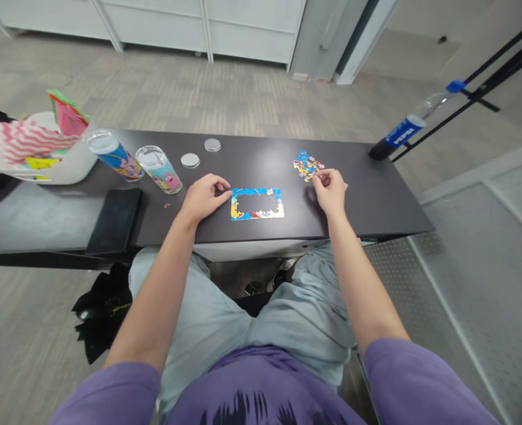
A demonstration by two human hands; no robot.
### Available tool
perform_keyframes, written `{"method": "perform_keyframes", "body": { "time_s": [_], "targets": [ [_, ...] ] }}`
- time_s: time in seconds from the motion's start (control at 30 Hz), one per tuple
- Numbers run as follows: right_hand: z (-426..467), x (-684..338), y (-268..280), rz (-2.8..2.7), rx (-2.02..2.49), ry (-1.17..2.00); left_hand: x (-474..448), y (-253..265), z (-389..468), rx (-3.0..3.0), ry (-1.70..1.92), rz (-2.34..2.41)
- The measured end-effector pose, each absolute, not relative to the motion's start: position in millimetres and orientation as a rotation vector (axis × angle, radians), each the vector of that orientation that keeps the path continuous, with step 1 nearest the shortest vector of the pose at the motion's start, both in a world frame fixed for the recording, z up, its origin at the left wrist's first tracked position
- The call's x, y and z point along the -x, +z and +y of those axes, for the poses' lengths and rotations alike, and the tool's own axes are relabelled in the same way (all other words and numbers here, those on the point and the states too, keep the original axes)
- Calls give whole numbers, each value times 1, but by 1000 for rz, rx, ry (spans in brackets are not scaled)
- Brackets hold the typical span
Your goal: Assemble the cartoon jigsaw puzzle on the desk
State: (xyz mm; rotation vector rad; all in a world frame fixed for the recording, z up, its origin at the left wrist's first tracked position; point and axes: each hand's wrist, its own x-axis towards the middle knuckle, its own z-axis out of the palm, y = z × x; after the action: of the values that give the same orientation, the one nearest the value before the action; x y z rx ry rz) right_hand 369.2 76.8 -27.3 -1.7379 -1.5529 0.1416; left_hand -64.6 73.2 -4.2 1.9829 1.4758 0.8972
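A jigsaw puzzle border [279,205] with blue and yellow print lies on the dark table, its middle showing bare tabletop. My left hand [204,199] rests at its left edge, thumb and curled fingers apart, the fingertips touching or nearly touching the border. To the upper right is a heap of loose puzzle pieces [304,164], blue, yellow and pink. At the heap's lower right edge, my right hand [332,192] has thumb and forefinger pinched together on what looks like a puzzle piece, mostly hidden by the fingers.
Two printed cans with clear tops [114,156] [161,171] stand left, near two round lids [190,160] [212,144]. A black phone-like slab [114,219] lies by the front edge. A white basket [72,168] holds wrappers. At the far right stands a Pepsi bottle [402,133].
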Motion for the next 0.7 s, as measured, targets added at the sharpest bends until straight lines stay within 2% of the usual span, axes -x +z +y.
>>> {"method": "perform_keyframes", "body": {
  "time_s": [0.2, 0.7],
  "targets": [
    [78, -343, 0, -1464, 2014, 231, 61, 4, 71, -1823, 971, 1548],
    [46, -340, -1, -1688, 1957, 340, 57, 11, 65, -1823, 962, 1626]
  ]
}}
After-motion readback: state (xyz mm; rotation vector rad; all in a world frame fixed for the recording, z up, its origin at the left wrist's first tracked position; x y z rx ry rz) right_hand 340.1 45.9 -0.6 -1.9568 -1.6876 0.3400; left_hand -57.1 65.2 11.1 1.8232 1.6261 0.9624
